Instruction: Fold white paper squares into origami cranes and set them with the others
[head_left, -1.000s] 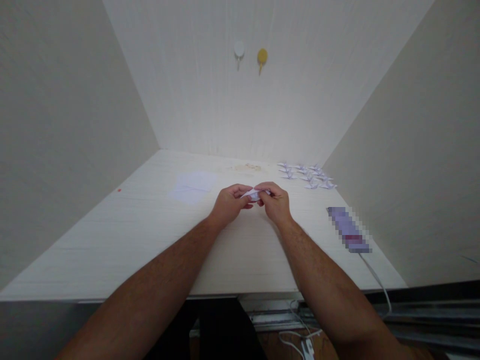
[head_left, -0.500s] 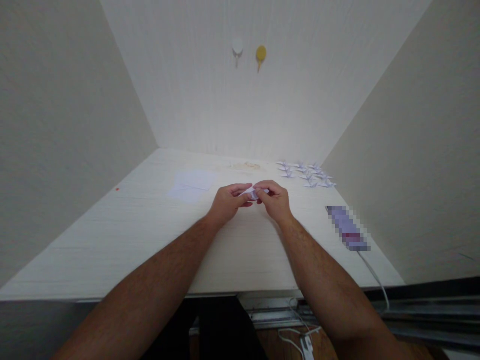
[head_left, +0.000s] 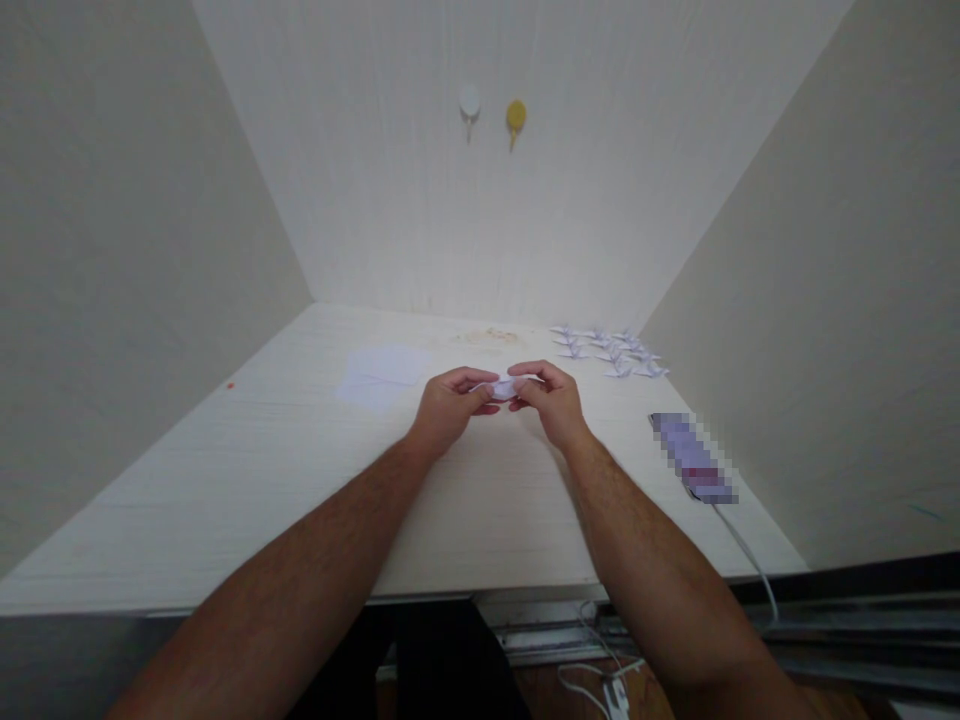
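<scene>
A small folded piece of white paper [head_left: 504,389] is held just above the white table between my two hands. My left hand [head_left: 454,402] pinches its left end between thumb and fingers. On the other end, my right hand [head_left: 549,398] grips with thumb and fingertips. The paper's middle shows between the thumbs; its ends are partly hidden by the fingers. Several folded white paper cranes [head_left: 611,350] stand in rows at the back right of the table. White paper sheets [head_left: 382,372] lie flat to the left of my left hand.
A phone-like device [head_left: 691,458], blurred out, lies on the right with a white cable [head_left: 750,560] running over the table's front edge. White and yellow hooks [head_left: 516,115] are on the back wall. Side walls flank the table [head_left: 247,470]. A small orange-red speck lies at left.
My hands have drawn slightly apart, so more of the folded paper shows between the thumbs. The whole view has shifted a little.
</scene>
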